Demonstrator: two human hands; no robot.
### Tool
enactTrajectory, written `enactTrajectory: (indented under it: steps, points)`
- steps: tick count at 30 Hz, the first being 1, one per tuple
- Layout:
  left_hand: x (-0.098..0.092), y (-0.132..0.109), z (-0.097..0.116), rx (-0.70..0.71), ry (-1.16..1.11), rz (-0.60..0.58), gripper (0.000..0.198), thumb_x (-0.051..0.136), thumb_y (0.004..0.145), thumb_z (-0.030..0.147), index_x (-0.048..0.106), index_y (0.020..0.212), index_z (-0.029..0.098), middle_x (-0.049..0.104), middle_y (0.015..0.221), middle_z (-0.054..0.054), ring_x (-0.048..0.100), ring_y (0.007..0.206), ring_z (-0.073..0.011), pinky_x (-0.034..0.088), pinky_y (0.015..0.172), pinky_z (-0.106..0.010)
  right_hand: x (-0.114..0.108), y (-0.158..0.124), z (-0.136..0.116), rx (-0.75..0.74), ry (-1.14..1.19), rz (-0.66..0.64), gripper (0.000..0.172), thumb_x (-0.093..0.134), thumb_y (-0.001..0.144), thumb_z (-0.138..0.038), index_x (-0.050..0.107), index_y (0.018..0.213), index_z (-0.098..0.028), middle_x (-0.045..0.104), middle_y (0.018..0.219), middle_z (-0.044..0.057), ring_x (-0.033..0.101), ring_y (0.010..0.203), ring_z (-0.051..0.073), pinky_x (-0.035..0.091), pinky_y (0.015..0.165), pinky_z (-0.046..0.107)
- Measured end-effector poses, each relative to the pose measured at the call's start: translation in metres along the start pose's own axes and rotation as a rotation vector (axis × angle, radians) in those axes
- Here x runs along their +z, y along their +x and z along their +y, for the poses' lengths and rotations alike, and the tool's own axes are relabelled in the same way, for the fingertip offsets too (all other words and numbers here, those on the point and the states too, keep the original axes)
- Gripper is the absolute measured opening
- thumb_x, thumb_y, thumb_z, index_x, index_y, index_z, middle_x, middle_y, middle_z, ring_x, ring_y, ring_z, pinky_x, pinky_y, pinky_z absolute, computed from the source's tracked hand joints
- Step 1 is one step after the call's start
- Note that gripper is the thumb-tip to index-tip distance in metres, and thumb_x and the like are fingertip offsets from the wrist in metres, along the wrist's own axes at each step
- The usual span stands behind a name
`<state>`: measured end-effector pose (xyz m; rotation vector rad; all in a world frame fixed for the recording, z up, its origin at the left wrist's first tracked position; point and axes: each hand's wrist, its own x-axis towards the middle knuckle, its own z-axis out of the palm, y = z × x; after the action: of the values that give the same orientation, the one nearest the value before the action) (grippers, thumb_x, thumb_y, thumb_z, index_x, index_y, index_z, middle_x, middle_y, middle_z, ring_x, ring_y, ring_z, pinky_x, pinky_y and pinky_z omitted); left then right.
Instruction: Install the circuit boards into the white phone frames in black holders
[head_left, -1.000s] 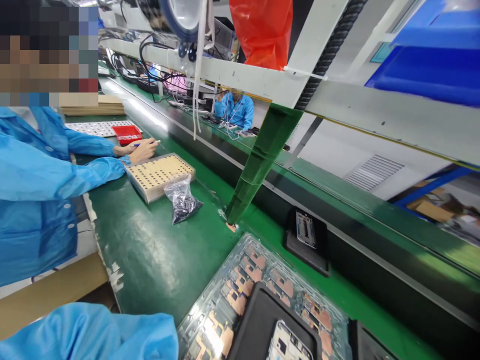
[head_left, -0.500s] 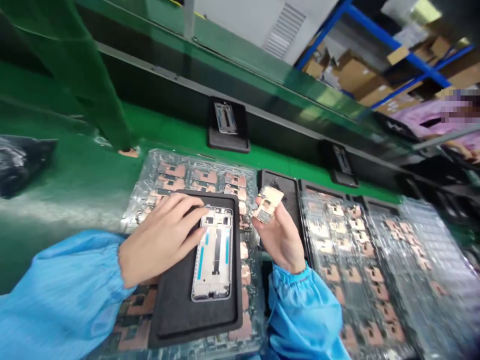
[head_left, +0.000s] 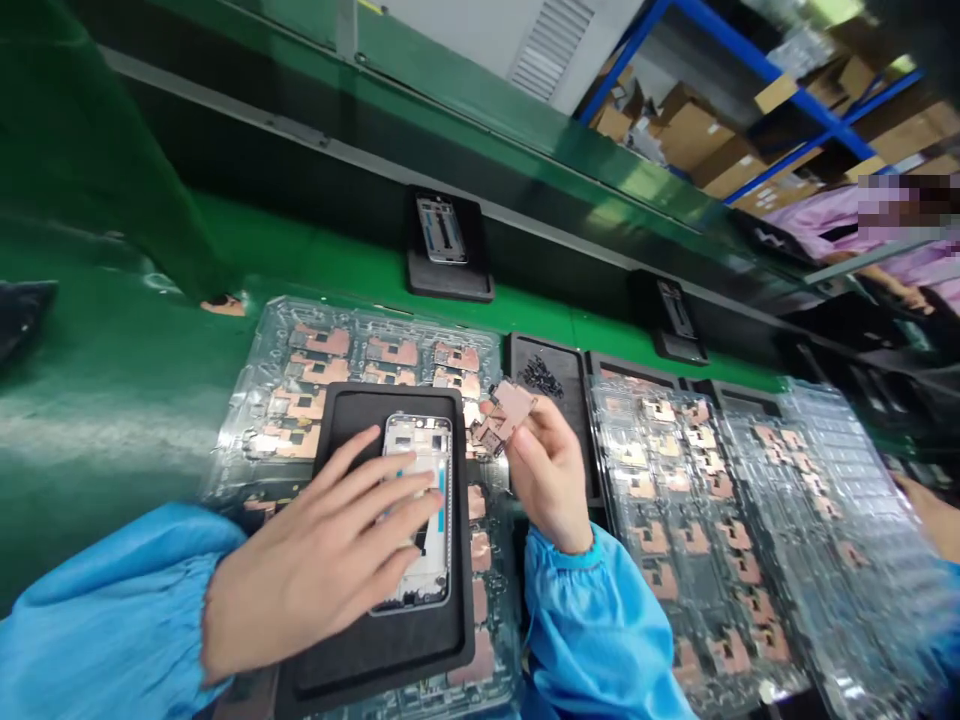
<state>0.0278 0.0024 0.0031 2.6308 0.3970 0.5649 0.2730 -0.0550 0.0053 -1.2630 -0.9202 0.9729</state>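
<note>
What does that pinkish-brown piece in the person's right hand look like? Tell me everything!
The copper-coloured board is small, thin and flat, with a notched, uneven outline and darker patches; it looks like metal over a circuit board. It is held up tilted, pinched by the right hand, to the right of the black tray under the phone frame. Nothing else seems to touch it.

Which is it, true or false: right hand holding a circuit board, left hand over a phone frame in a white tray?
The head view shows a black tray, not white. Right hand holding the circuit board, left hand over the phone frame: correct.
</note>
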Motion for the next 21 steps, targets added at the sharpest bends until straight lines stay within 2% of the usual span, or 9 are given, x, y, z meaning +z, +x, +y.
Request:
enactTrajectory:
  steps: [2,4,6,8,12,21]
  points:
    - [-0.002,-0.01,0.007,0.072,0.022,0.008,0.036,0.053,0.104,0.021,0.059,0.139,0.02,0.063,0.14,-0.003,0.051,0.136,-0.0246,0.013,0.129,-0.052,0.007,0.0,-0.005,-0.24,-0.39,-0.105,0.023,0.07,0.096,-0.023,0.069,0.118,-0.029,0.074,0.114,0.004,0.066,0.107,0.023,0.053,0.096,0.041]
    - [-0.001,-0.019,0.011,0.119,0.065,0.037,0.04,0.053,0.101,0.014,0.059,0.14,0.022,0.06,0.145,-0.005,0.05,0.139,-0.0283,0.015,0.128,-0.055,0.015,0.001,-0.008,-0.431,-0.752,-0.281,0.027,0.068,0.096,-0.014,0.068,0.121,-0.025,0.074,0.118,0.005,0.062,0.115,0.025,0.051,0.102,0.045]
    - [0.002,-0.024,0.013,0.14,0.102,0.06,0.042,0.051,0.1,0.011,0.061,0.139,0.025,0.059,0.147,-0.006,0.052,0.137,-0.0303,0.019,0.127,-0.056,0.023,0.003,-0.007,-0.53,-1.001,-0.418,0.028,0.065,0.097,-0.012,0.066,0.124,-0.021,0.073,0.122,0.006,0.059,0.119,0.026,0.05,0.104,0.048]
    - [0.005,-0.026,0.013,0.144,0.121,0.079,0.041,0.052,0.1,0.013,0.062,0.137,0.027,0.059,0.146,-0.005,0.057,0.132,-0.0305,0.024,0.126,-0.057,0.029,0.004,-0.005,-0.552,-1.159,-0.474,0.027,0.063,0.098,-0.012,0.066,0.125,-0.017,0.072,0.125,0.008,0.057,0.121,0.028,0.051,0.103,0.049]
    - [0.008,-0.027,0.011,0.138,0.106,0.11,0.041,0.052,0.1,0.014,0.064,0.136,0.028,0.061,0.145,-0.005,0.065,0.124,-0.0298,0.028,0.124,-0.059,0.032,0.003,-0.001,-0.533,-1.271,-0.523,0.029,0.06,0.101,-0.013,0.063,0.13,-0.014,0.07,0.129,0.01,0.058,0.12,0.029,0.053,0.102,0.049]
    - [0.012,-0.027,0.012,0.106,0.068,0.14,0.043,0.055,0.096,0.01,0.066,0.134,0.028,0.064,0.141,-0.004,0.068,0.118,-0.0313,0.035,0.121,-0.062,0.032,0.001,-0.003,-0.484,-1.267,-0.554,0.032,0.059,0.102,-0.012,0.061,0.134,-0.015,0.068,0.135,0.01,0.057,0.122,0.028,0.053,0.103,0.05]
